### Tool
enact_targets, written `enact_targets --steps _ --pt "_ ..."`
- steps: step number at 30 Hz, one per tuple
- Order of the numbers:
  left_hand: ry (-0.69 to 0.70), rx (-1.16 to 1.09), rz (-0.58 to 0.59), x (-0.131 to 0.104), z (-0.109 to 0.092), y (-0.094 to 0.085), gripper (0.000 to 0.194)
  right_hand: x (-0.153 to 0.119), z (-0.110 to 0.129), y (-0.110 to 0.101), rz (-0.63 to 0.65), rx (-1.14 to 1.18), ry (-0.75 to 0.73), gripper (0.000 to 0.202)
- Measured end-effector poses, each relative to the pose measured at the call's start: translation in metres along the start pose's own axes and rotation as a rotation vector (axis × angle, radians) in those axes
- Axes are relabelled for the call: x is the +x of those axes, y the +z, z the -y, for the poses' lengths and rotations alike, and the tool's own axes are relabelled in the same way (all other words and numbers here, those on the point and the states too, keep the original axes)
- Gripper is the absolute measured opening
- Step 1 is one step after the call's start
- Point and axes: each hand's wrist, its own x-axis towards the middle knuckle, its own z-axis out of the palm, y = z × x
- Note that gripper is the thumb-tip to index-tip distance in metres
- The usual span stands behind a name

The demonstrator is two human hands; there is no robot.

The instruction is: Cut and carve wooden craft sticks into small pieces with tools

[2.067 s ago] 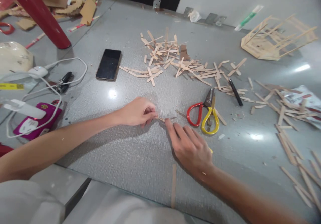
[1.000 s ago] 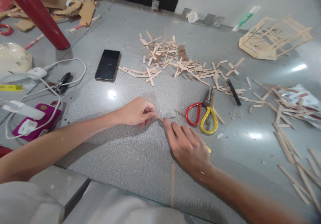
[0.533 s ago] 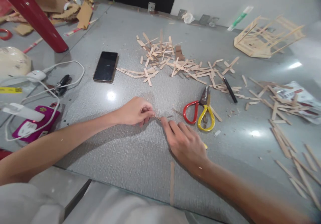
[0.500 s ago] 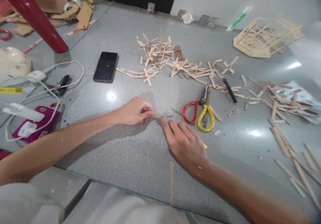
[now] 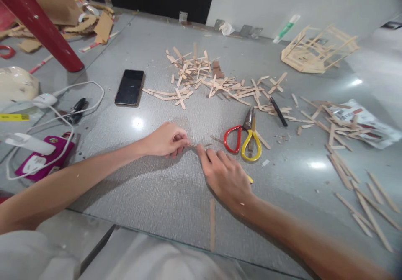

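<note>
My left hand is closed in a pinch on one end of a small wooden stick piece, just above the table. At the piece's other end are the thumb and index finger of my right hand, whose remaining fingers are curled. Most of the piece is hidden by my fingertips. A yellow end of some object pokes out from under my right hand; the rest is covered. Right of that hand lie scissors with one red and one yellow handle. A flat wooden stick rests near the table's front edge.
Piles of wooden sticks spread across the back and right. A phone, a black pen-like tool, a stick-built frame and a silver packet surround the work area. Cables and a purple box lie left, below a red post.
The camera view has shifted slightly, so the table items appear a little further left. Both hands keep nearly the same pose at the small wooden stick piece.
</note>
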Motion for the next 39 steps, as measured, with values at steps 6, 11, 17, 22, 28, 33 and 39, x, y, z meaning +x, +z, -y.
enact_targets --steps 6,11,17,22,28,33,39 --pt "-0.018 -0.015 -0.007 0.0 0.002 0.001 0.031 -0.001 0.002 -0.002 -0.053 -0.05 0.002 0.032" --pt "-0.041 -0.068 -0.079 -0.003 -0.001 0.003 0.03 -0.008 -0.005 0.003 -0.158 0.091 0.053 0.027" --pt "0.074 -0.28 -0.254 -0.019 -0.024 0.011 0.025 0.001 -0.037 -0.011 -0.137 0.953 0.578 0.044" --pt "0.158 -0.304 -0.341 -0.037 -0.042 0.025 0.019 0.01 -0.045 -0.04 0.038 1.596 0.706 0.028" --pt "0.36 -0.121 -0.445 -0.053 -0.054 0.035 0.011 0.005 -0.04 -0.045 -0.09 1.752 0.681 0.017" --pt "0.467 0.052 -0.548 -0.061 -0.056 0.04 0.021 0.0 -0.04 -0.045 -0.119 1.711 0.61 0.013" --pt "0.561 0.24 -0.527 -0.062 -0.055 0.04 0.016 0.001 -0.041 -0.052 -0.087 1.65 0.565 0.017"
